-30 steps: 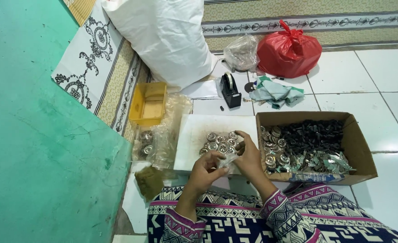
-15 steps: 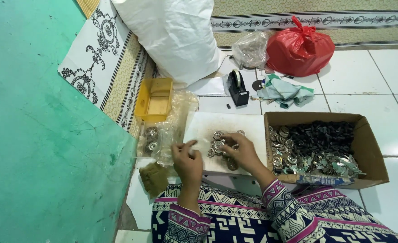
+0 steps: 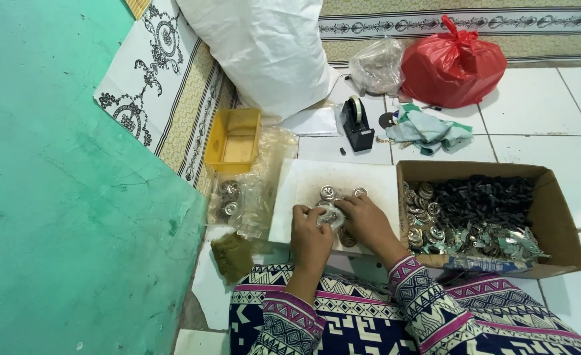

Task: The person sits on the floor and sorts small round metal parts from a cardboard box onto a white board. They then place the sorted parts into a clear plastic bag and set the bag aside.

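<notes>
Far left: teal wall point(image 3: 54, 197), then a patterned mat point(image 3: 165, 98) with black floral print running up along it. Big white sack point(image 3: 264, 52) leans at top. Yellow plastic tray point(image 3: 233, 139) sits on the floor beside the mat; below it a clear plastic bag point(image 3: 244, 194) with a few round metal pieces inside. Small brownish scrap point(image 3: 232, 256) lies near the lower-left tile.

Centre: white board point(image 3: 303, 190) flat on the floor, a small pile of round silver metal caps point(image 3: 335, 197) on it. Left hand point(image 3: 309, 238) rests on the board's near edge, fingers curled down onto the caps; right hand point(image 3: 368, 220) just beside it, fingers also bent onto the same pile. Both touch the caps, hands nearly meeting. Cannot tell if either hand actually pinches a cap or only presses on them — fingertips hide it. Patterned sleeves below.

Behind the board: black tape dispenser point(image 3: 357, 123), crumpled clear bag point(image 3: 377, 66), pale green cloth point(image 3: 428, 130), tied red plastic bag point(image 3: 453, 62).

Right: open cardboard box point(image 3: 553, 204) touching the board's right edge, holding more silver caps, dark black parts and shiny scraps. White floor tiles point(image 3: 566, 112) around.
</notes>
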